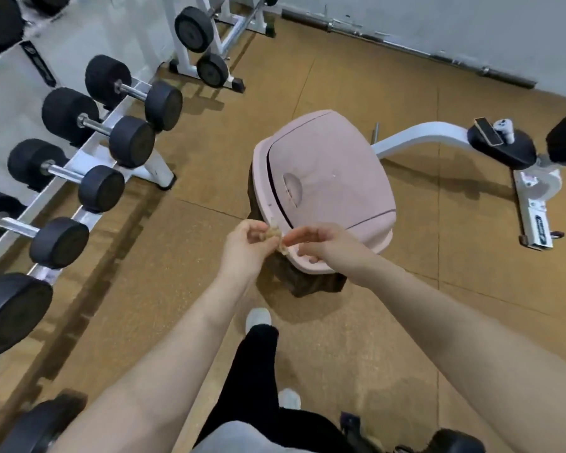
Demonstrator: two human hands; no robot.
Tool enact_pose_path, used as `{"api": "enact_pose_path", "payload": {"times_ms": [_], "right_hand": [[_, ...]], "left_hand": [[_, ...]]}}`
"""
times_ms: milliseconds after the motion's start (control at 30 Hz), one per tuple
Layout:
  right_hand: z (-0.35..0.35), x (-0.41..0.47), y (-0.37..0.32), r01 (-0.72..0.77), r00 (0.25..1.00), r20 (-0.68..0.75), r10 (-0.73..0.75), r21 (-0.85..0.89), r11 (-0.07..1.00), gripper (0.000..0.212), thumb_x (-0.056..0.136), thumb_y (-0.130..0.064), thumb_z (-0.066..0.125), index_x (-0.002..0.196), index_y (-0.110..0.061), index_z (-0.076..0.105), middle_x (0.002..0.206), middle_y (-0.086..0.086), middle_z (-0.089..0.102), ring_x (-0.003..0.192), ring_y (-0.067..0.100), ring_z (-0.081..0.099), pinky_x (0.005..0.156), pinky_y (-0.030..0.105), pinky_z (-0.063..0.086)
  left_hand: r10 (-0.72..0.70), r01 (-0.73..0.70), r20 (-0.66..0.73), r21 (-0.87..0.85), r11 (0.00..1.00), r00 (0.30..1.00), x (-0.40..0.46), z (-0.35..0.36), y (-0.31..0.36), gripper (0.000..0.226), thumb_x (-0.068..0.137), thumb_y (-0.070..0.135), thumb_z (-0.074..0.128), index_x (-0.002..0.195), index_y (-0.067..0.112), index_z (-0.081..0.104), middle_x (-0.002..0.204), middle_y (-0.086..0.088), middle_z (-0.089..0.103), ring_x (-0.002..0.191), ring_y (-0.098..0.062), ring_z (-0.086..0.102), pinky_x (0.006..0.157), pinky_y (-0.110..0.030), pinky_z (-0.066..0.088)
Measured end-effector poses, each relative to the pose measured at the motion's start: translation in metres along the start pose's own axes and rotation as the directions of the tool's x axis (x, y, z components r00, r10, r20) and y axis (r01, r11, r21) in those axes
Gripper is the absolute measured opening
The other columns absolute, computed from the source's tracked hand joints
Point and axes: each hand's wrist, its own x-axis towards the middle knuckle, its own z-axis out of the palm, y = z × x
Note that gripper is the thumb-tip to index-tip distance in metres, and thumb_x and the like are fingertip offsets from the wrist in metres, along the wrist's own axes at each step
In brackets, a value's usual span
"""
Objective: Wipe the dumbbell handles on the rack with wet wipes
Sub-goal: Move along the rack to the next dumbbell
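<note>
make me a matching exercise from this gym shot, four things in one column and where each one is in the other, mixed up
Things:
1. dumbbells
2. pink bin
3. crumpled wipe
4. phone

Places:
A. on the black pad of the white bench, at right
B. pinched between the left hand and right hand
C. in a row on the white rack, at left
D. on the floor, straight ahead of the person

Pairs: 1-C, 2-D, 3-B, 4-A

A pink lidded bin [324,191] blocks the way ahead, with open floor [209,152] between it and the dumbbell rack [89,152] to its left.
</note>
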Motion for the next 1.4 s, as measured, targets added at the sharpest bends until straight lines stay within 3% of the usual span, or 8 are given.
{"api": "enact_pose_path", "payload": {"times_ms": [100,167,267,533,633,733,867,1400], "right_hand": [[-0.026,0.072,0.010,-0.042,0.988,-0.150,0.041,-0.003,0.999,0.025,0.091,-0.003,0.047,0.104,-0.016,0.063,0.109,0.001,0.066,0.080,0.011,0.057,0.068,0.020,0.044],[-0.038,0.119,0.023,-0.124,0.972,-0.213,0.097,-0.117,0.985,0.031,0.090,-0.002,0.045,0.113,-0.014,0.061,0.117,0.006,0.064,0.087,0.017,0.057,0.079,0.027,0.047],[-0.056,0.189,0.044,-0.283,0.955,-0.179,0.236,-0.321,0.904,0.044,0.089,-0.003,0.042,0.133,-0.005,0.049,0.138,0.011,0.049,0.121,0.027,0.049,0.105,0.037,0.037],[-0.078,0.256,0.061,-0.397,0.908,-0.136,0.396,-0.580,0.711,0.040,0.092,-0.010,0.041,0.129,0.001,0.048,0.132,0.021,0.052,0.115,0.035,0.054,0.099,0.036,0.040],[-0.085,0.259,0.059,-0.448,0.885,-0.135,0.446,-0.511,0.733,0.044,0.089,-0.007,0.041,0.132,0.000,0.045,0.133,0.021,0.050,0.115,0.037,0.053,0.097,0.043,0.044],[-0.094,0.263,0.062,-0.460,0.881,-0.145,0.451,-0.489,0.741,0.045,0.086,-0.005,0.038,0.130,0.001,0.047,0.131,0.021,0.052,0.108,0.039,0.057,0.094,0.045,0.046],[-0.101,0.265,0.070,-0.453,0.885,-0.120,0.450,-0.444,0.773,0.041,0.086,-0.003,0.039,0.126,0.005,0.049,0.131,0.024,0.051,0.112,0.041,0.054,0.094,0.048,0.046],[-0.064,0.214,0.016,-0.021,0.952,0.220,0.211,-0.641,0.767,0.049,0.089,-0.010,0.044,0.137,-0.010,0.044,0.141,0.012,0.045,0.107,0.036,0.059,0.097,0.044,0.045]], "left_hand": [[-0.098,0.099,0.038,-0.028,0.995,0.994,0.076,0.016,-0.007,0.016,0.080,0.010,0.072,0.091,0.007,0.061,0.084,-0.006,0.064,0.072,-0.012,0.060,0.071,-0.027,0.054],[-0.212,0.215,0.061,-0.061,0.975,0.975,0.118,0.023,-0.017,0.017,0.081,0.010,0.071,0.093,0.006,0.059,0.090,-0.012,0.067,0.071,-0.015,0.063,0.065,-0.025,0.056],[-0.302,0.303,0.019,-0.069,0.950,0.953,0.176,0.039,-0.037,0.015,0.084,0.011,0.067,0.091,0.011,0.054,0.089,-0.009,0.064,0.069,-0.014,0.061,0.058,-0.020,0.052],[-0.466,0.465,-0.046,-0.023,0.885,0.884,0.263,0.091,-0.086,0.026,0.079,0.009,0.070,0.065,0.016,0.049,0.072,-0.012,0.061,0.064,-0.028,0.063,0.070,-0.037,0.056],[-0.461,0.448,0.042,0.173,0.877,0.886,0.277,0.107,-0.097,0.010,0.086,0.012,0.060,0.078,0.011,0.066,0.089,-0.014,0.068,0.084,-0.032,0.065,0.080,-0.036,0.054],[-0.462,0.408,0.199,0.262,0.875,0.864,0.281,0.110,-0.086,0.021,0.095,0.012,0.045,0.099,0.011,0.065,0.093,0.000,0.063,0.067,-0.018,0.066,0.059,-0.022,0.053],[-0.407,0.328,0.276,0.292,0.898,0.871,0.274,0.110,-0.079,0.024,0.095,0.015,0.045,0.110,0.017,0.065,0.099,0.005,0.065,0.066,-0.011,0.065,0.059,-0.018,0.045],[-0.440,0.421,-0.168,-0.138,0.896,0.882,0.121,0.052,-0.055,0.015,0.095,0.015,0.045,0.105,0.019,0.056,0.101,0.000,0.062,0.076,-0.009,0.057,0.076,-0.027,0.046]]}}
